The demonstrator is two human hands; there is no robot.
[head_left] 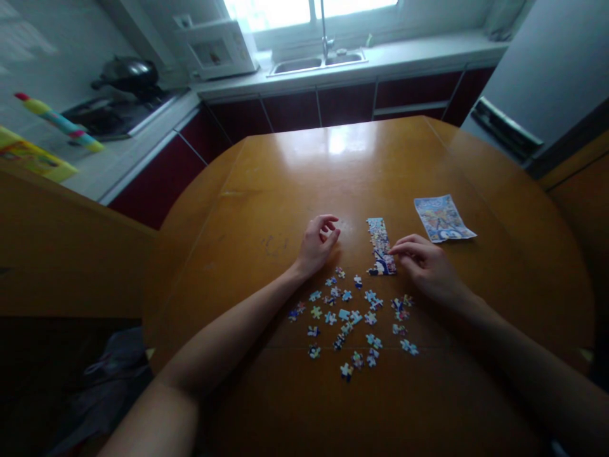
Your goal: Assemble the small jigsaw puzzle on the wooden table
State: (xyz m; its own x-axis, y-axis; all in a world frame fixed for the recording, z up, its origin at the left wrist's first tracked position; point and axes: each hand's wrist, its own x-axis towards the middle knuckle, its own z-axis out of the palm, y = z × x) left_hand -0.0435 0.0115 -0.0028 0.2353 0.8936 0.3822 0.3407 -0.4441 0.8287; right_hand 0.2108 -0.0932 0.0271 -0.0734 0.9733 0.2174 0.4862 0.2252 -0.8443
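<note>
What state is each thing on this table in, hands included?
Puzzle strip, joined, lying flat.
Loose pieces, scattered, unjoined.
Picture sheet, flat, face up.
Left hand, loosely curled, resting on the table.
Right hand, fingertips touching the puzzle strip.

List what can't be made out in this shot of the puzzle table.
All in the head view:
Left hand: its curled fingers hide whether it holds anything.
Right hand: its fingertips meet the strip; a pinched piece would be too small to tell.
Pieces: their prints are too small and blurred.
Leaflet: its picture is too small to read.
Table: its near rim is cut off by the bottom edge.
</note>
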